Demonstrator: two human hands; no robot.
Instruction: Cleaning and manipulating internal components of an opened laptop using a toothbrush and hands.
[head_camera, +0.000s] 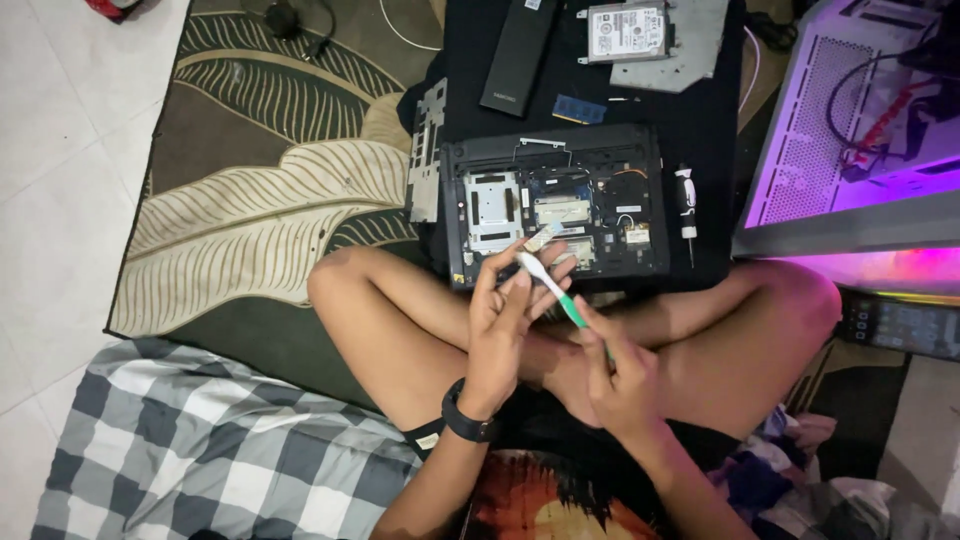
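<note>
Fingers (520, 285) over opened laptop (556, 205), black mat (700, 110), leaf-patterned rug (260, 170), white tiles (60, 150)

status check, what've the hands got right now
Left hand pinches a small memory module. Right hand holds a toothbrush, bristles against it. Opened laptop just beyond, nothing blocking.

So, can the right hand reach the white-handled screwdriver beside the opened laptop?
Probably yes. The screwdriver lies uncovered on the black cloth, right of the laptop, nothing between. But the right hand holds a toothbrush, so it is occupied.
</note>
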